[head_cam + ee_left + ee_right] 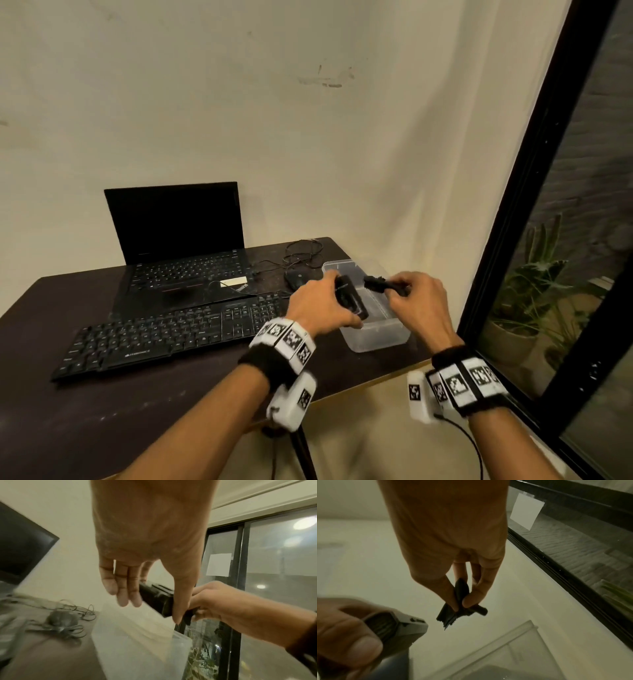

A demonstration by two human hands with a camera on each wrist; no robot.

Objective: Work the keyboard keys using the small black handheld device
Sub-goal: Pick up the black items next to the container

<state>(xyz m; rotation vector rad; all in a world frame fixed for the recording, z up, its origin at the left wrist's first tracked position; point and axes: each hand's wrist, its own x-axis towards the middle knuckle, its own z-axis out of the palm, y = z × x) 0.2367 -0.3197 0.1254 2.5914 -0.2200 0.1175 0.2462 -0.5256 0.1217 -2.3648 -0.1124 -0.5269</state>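
Left hand [320, 305]: grips black handheld device [351, 297] above clear plastic box [376, 337].
Right hand [419, 299]: pinches brush attachment [380, 284]; its toothed end shows only in right wrist view.
Keyboard [164, 334]: on table [102, 404], head view only.

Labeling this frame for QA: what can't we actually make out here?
- Black device: head view, left hand covers its lower body; its type is unclear.
- Brush-tipped piece: right wrist view, motion blur; right hand hides its handle.
- Keyboard legends: head view, too small.
- Clear box contents: hands block it.
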